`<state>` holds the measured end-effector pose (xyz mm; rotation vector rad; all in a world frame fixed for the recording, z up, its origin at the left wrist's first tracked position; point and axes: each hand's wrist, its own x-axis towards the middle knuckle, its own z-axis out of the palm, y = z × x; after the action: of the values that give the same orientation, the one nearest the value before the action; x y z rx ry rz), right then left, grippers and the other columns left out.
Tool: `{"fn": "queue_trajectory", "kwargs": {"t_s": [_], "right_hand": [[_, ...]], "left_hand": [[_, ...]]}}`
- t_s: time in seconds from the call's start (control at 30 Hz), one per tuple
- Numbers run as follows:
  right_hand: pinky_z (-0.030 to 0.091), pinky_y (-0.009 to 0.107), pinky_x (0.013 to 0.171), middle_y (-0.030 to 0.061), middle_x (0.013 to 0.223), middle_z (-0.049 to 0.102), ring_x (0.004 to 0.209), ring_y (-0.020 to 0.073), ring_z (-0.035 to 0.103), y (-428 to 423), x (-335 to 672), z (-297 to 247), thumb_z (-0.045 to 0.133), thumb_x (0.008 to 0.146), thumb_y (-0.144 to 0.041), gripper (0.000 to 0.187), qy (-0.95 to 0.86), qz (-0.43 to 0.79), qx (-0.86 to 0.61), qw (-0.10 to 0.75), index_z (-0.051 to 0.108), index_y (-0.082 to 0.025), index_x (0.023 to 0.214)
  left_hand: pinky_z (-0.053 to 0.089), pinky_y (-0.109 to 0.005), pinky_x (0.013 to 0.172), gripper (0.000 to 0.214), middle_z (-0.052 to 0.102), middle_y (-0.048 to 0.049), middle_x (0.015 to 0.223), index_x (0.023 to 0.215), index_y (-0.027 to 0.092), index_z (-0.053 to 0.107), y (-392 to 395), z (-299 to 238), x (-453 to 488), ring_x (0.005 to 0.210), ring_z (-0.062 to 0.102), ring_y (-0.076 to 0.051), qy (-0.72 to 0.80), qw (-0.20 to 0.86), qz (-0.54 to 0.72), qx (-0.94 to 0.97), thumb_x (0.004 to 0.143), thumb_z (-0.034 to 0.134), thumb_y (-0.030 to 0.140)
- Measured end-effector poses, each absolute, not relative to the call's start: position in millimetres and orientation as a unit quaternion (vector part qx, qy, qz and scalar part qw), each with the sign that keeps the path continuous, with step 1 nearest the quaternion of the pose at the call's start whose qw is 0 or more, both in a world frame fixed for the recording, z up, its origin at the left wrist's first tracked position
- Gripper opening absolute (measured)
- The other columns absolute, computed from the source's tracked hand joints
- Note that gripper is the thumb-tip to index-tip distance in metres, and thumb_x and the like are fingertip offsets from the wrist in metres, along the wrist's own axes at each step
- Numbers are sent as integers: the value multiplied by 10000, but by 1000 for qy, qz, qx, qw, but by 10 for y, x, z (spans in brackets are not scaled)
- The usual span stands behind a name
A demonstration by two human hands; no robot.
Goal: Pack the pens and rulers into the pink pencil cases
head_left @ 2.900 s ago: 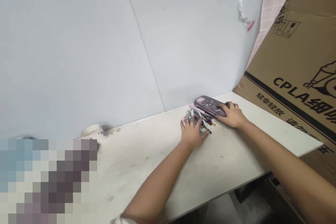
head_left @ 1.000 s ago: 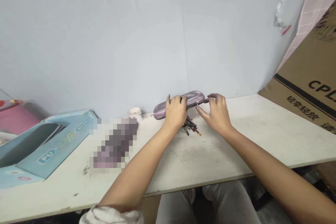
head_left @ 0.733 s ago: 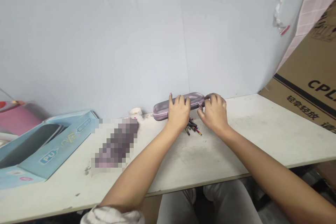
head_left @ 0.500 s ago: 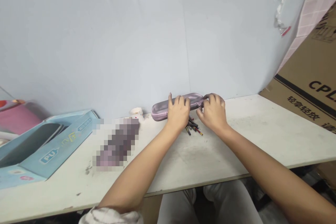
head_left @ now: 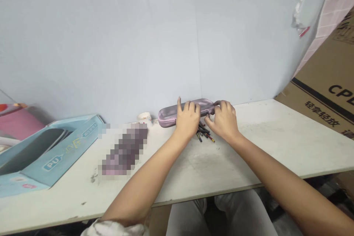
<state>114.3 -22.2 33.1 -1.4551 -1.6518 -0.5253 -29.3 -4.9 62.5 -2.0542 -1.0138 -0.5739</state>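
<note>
A glossy mauve zippered pencil case [head_left: 168,114] rests near the back edge of the table, close to the wall. My left hand [head_left: 188,120] lies across its middle and grips it, fingers over the top and index finger raised. At the case's right end, my right hand [head_left: 224,118] is closed, with thumb and fingers pinched around the zipper pull [head_left: 209,114]; the fingertips are partly hidden. Several dark pencils [head_left: 204,131] lie in a loose pile in front of the case, between my hands. Part of the pile is hidden behind my left hand.
A pixelated dark and mauve object [head_left: 124,151] lies left of my left forearm. Behind it stands a roll of patterned tape [head_left: 145,117]. A light blue open box [head_left: 69,151] and a pink container [head_left: 22,121] are at the left. A large cardboard carton [head_left: 323,92] leans at the right.
The case and both hands have shifted slightly left relative to the wall and pencils. The dark gap along the case's front right edge looks narrower. The grips appear the same.
</note>
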Motion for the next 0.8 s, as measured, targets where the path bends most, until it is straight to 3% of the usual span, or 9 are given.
{"fn": "queue_trajectory", "kwargs": {"t_s": [0.53, 0.8], "right_hand": [[338, 427, 860, 161, 1024, 540, 1012, 287, 407, -230, 1207, 257, 458, 747, -244, 239, -664, -174, -592, 422, 620, -114, 866], [342, 432, 865, 121, 1037, 468, 1063, 281, 334, -241, 1339, 224, 489, 731, -242, 180, -702, -137, -539, 444, 628, -178, 827]], "left_hand": [[175, -586, 1045, 322, 580, -129, 907, 1071, 81, 550, -100, 606, -203, 995, 513, -253, -375, 379, -215, -818, 793, 389, 105], [147, -591, 1046, 344, 587, -116, 933, 1114, 129, 536, -82, 641, -232, 983, 519, -251, -380, 352, -212, -829, 802, 391, 117]]}}
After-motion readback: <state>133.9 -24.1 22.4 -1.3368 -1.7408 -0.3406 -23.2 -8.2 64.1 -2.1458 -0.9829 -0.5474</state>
